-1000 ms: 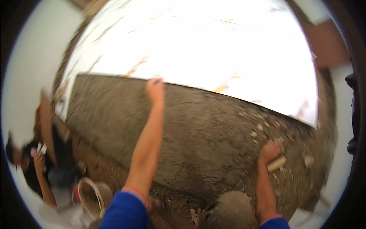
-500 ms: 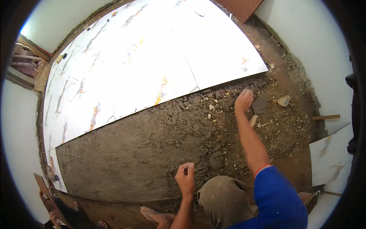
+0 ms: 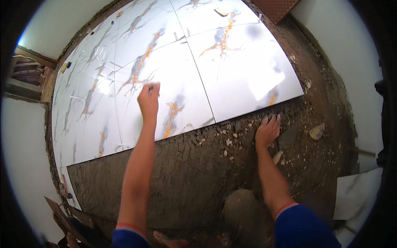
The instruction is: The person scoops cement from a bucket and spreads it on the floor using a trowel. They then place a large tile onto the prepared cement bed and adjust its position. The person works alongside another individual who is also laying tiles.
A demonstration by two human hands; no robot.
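Note:
Large glossy white floor tiles (image 3: 186, 91) with grey and orange veining cover the far part of the floor. Above them is my left hand (image 3: 149, 99), fingers drawn together; whatever they hold, if anything, is hidden. My right hand (image 3: 268, 131) rests on the dirt and gravel just off the tiles' near edge, fingers stretched out, with nothing visible in it. Nearer to me lies a bed of smoothed grey mortar (image 3: 173, 186), bordering the tile edge. Small pale stones (image 3: 228, 142) are scattered beside my right hand.
At lower left, another person holds a brown board (image 3: 66, 219). A spare tile (image 3: 355, 194) leans by the right wall, near a wood stick (image 3: 360, 152). A pale rock (image 3: 317, 131) sits right of my hand. My knee (image 3: 244, 211) is at the bottom.
My left hand has moved from low over the mortar forward and left to above the tiles. My right hand has lowered slightly and its fingers have opened out. The view has shifted slightly.

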